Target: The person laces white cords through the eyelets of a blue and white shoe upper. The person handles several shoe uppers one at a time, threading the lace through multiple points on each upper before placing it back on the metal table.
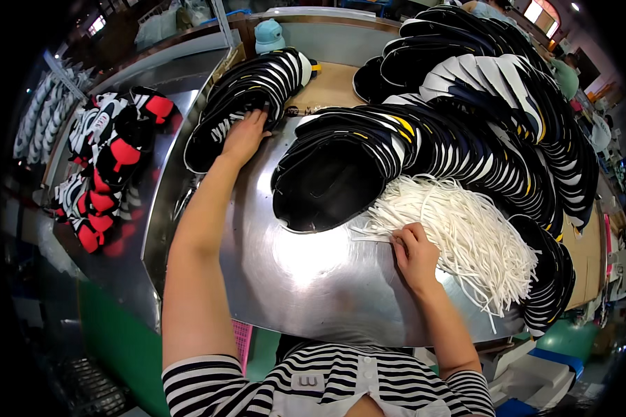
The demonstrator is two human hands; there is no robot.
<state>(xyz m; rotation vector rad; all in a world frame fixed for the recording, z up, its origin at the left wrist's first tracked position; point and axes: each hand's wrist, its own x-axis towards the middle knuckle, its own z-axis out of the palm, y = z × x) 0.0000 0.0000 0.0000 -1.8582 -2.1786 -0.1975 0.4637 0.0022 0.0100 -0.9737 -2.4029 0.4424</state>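
My left hand [245, 137] reaches to the back left and lies on the front of a row of nested black-and-white shoe uppers [209, 142]. Its fingers are stretched over the laced part, with the thumb apart from them. Close to the middle right, my right hand [417, 256] pinches white shoelaces [374, 239] between thumb and fingers; their tips stick out to the left. Beside that hand lies a large heap of loose white laces [459, 236]. A long curved row of nested black uppers [327, 184] with white and yellow parts stands just behind the heap.
More stacked uppers [480, 90] fill the back right, and another bundle [546, 278] sits at the right edge. The shiny metal table [313, 299] lies under my arms. Left of a raised metal edge, red, black and white shoes [111, 160] rest on another surface. A light-blue cap [268, 36] is behind.
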